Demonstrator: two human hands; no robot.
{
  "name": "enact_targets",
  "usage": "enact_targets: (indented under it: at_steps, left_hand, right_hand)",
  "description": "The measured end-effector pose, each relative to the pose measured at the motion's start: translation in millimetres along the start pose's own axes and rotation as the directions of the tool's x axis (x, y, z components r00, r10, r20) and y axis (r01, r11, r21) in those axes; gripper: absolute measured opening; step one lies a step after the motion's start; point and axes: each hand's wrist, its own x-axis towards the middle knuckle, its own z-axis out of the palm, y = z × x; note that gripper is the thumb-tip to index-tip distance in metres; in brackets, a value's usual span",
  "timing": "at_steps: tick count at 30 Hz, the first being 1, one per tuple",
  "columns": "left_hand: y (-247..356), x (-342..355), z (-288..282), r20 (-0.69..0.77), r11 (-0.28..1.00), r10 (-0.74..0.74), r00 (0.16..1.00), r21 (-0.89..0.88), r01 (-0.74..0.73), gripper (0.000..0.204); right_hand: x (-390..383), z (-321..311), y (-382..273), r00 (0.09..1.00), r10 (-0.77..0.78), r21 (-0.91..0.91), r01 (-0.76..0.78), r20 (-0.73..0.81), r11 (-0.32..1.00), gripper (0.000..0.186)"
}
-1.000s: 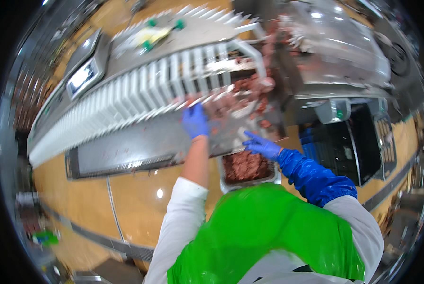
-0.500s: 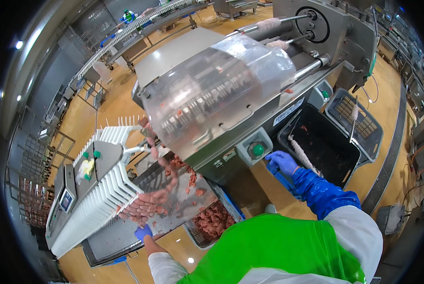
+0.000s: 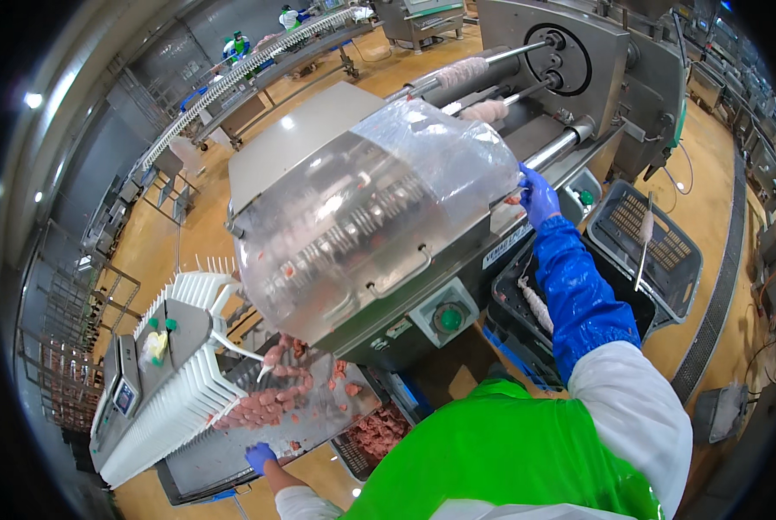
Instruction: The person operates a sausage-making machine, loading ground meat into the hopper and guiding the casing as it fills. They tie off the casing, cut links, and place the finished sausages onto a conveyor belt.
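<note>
My left hand, in a purple glove, lies at the near side of a metal tray, its fingers loosely spread and holding nothing I can see. A string of pink sausage links runs over the tray beside white hooks. My right hand, gloved with a blue sleeve, reaches up to the right end of a sausage machine's clear cover. Its fingers are stretched out at the edge of the plastic sheet; whether they touch it is unclear.
Gathered casings sit on metal rods behind the cover. Below my right arm is a black bin, with a grey basket beyond it. A green button sits on the machine's front. Meat scraps fill a basket near my body.
My right hand has moved up from beside the green button to the cover's right end. My left hand has shifted slightly down, away from the sausage links. The view has shifted.
</note>
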Motion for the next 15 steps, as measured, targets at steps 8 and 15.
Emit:
enact_targets:
  at_steps: [8, 15]
  left_hand:
    - [-12, -105, 49, -0.015, 0.544, -0.548, 0.836, -0.766, 0.343, 0.059]
    - [-14, -201, 62, 0.162, 0.451, -0.6, 0.784, -0.741, 0.498, 0.059]
  right_hand:
    - [152, 61, -16, 0.981, 0.194, 0.115, -0.195, 0.018, 0.974, 0.017]
    - [168, 71, 2, 0.924, 0.33, 0.145, -0.36, 0.194, 0.922, 0.024]
